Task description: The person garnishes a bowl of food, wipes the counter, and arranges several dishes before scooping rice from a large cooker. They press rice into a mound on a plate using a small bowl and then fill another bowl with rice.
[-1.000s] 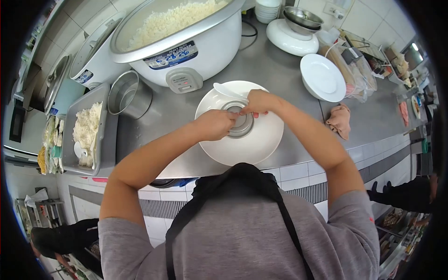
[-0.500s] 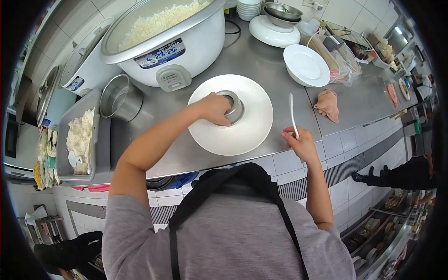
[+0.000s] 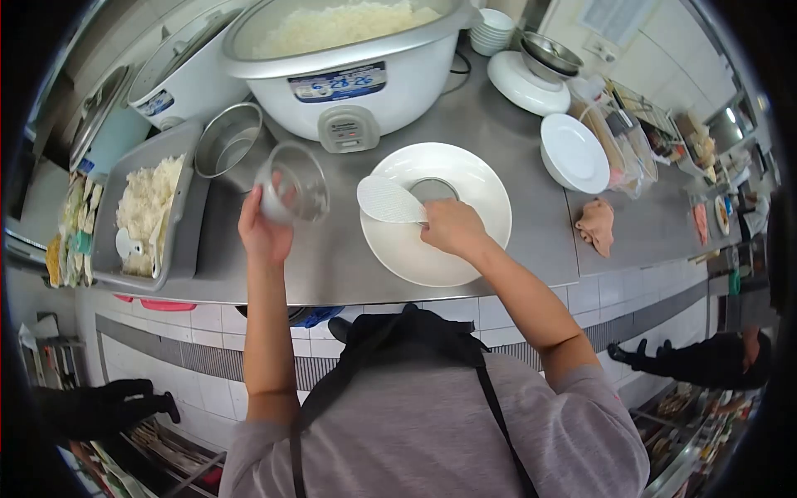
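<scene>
In my left hand (image 3: 270, 228) is a clear plastic cup (image 3: 309, 184), tilted and a little blurred, held above the counter. My right hand (image 3: 455, 228) grips a white rice paddle (image 3: 388, 199) by its handle, blade pointing left over a large white plate (image 3: 490, 241). A round metal ring (image 3: 435, 188) stands at the plate's middle, partly hidden behind the paddle and my fingers. Left of the cup is a metal pot (image 3: 232, 145). Cooked rice (image 3: 149, 199) and another white utensil lie in a grey tub (image 3: 187, 224).
A large rice cooker (image 3: 415, 75) full of rice stands behind the plate. To the right are a white bowl (image 3: 574, 153), a crumpled pinkish cloth (image 3: 595, 226) and a plastic container (image 3: 610, 137). Other people in dark clothes (image 3: 689, 357) stand on both sides.
My left hand has left the metal ring, moved left and now holds the clear cup. My right hand has brought the paddle leftward over the plate. The view has shifted slightly.
</scene>
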The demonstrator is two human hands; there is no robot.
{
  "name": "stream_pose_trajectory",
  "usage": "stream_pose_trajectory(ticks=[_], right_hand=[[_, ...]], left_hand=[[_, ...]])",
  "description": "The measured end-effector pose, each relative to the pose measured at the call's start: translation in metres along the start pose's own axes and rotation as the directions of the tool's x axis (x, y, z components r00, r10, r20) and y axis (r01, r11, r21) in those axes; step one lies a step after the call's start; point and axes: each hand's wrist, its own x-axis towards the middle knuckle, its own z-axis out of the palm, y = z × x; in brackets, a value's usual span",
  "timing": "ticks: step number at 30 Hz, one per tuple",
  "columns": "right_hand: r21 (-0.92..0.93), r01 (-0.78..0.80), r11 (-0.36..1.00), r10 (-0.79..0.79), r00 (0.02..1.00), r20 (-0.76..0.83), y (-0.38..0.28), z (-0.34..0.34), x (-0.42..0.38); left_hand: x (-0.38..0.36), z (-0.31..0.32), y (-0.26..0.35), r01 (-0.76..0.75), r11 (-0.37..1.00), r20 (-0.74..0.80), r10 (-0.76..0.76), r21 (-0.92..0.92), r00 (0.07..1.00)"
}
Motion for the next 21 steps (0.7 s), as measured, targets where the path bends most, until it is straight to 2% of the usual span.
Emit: stream_pose_trajectory(ticks=[1,3,4,6,7,8,9,10,11,12,14,15,16,17,18,19,21], right_hand=[[-0.012,0.015,1.0,-0.015,1.0,0.009,-0.002,-0.002,0.004],[-0.017,0.06,0.998,-0.058,0.992,0.113,0.0,-0.011,0.009],[-0.024,0.068,0.997,-0.064,0.99,0.124,0.001,-0.017,0.012],[-0.022,0.081,0.996,-0.079,0.993,0.086,0.007,-0.035,0.019],[0.027,0.155,0.988,-0.154,0.988,-0.022,0.017,-0.047,0.025],[0.068,0.235,0.97,-0.225,0.965,-0.136,0.021,-0.058,0.029],[0.063,0.246,0.967,-0.237,0.963,-0.126,0.008,-0.073,0.028],[0.2,0.184,0.962,-0.168,0.982,-0.09,-0.008,-0.093,0.025],[0.33,0.117,0.937,-0.108,0.993,-0.045,-0.021,-0.104,0.027],[0.326,0.138,0.935,-0.131,0.99,-0.042,-0.035,-0.101,0.031],[0.345,0.463,0.816,-0.363,0.876,-0.317,-0.08,-0.087,0.035],[0.319,0.506,0.802,-0.411,0.854,-0.32,-0.098,-0.073,0.041],[0.292,0.547,0.785,-0.457,0.828,-0.324,-0.115,-0.055,0.048],[0.172,0.609,0.774,-0.536,0.775,-0.335,-0.13,-0.037,0.052],[0.047,0.656,0.753,-0.606,0.72,-0.339,-0.143,-0.026,0.054],[0.04,0.672,0.739,-0.622,0.704,-0.343,-0.152,-0.026,0.053],[0.287,0.551,0.784,-0.496,0.833,-0.243,-0.16,-0.028,0.051]], left_hand=[[-0.014,-0.007,0.0,-0.014,1.0,-0.014,0.014,-0.009,1.0],[-0.039,-0.017,-0.003,0.098,0.966,0.053,-0.088,-0.238,0.995],[-0.046,-0.026,-0.007,0.09,0.965,0.041,-0.082,-0.246,0.996],[-0.056,-0.044,-0.018,0.074,0.947,-0.091,-0.107,-0.311,0.99],[-0.059,-0.039,-0.018,0.11,0.928,-0.149,-0.173,-0.356,0.974],[-0.061,-0.031,-0.02,0.1,0.927,-0.159,-0.167,-0.363,0.973],[-0.061,-0.023,-0.021,0.121,0.922,-0.194,-0.203,-0.368,0.96],[-0.061,-0.02,-0.018,0.14,0.918,-0.227,-0.236,-0.371,0.945],[-0.058,-0.039,-0.026,0.167,0.909,-0.133,-0.233,-0.382,0.963],[-0.056,-0.039,-0.025,0.144,0.913,-0.144,-0.212,-0.382,0.967],[-0.052,-0.027,-0.029,0.222,0.884,-0.161,-0.311,-0.412,0.937],[-0.049,-0.023,-0.027,0.183,0.895,-0.173,-0.272,-0.407,0.947],[-0.045,-0.019,-0.024,0.242,0.878,-0.15,-0.328,-0.413,0.933],[-0.041,-0.019,-0.02,0.306,0.856,-0.124,-0.387,-0.417,0.914],[-0.039,-0.024,-0.018,0.297,0.866,-0.067,-0.352,-0.403,0.934],[-0.034,-0.025,-0.009,0.293,0.872,-0.009,-0.323,-0.392,0.946],[-0.024,-0.03,0.012,0.285,0.881,0.053,-0.286,-0.378,0.957]])
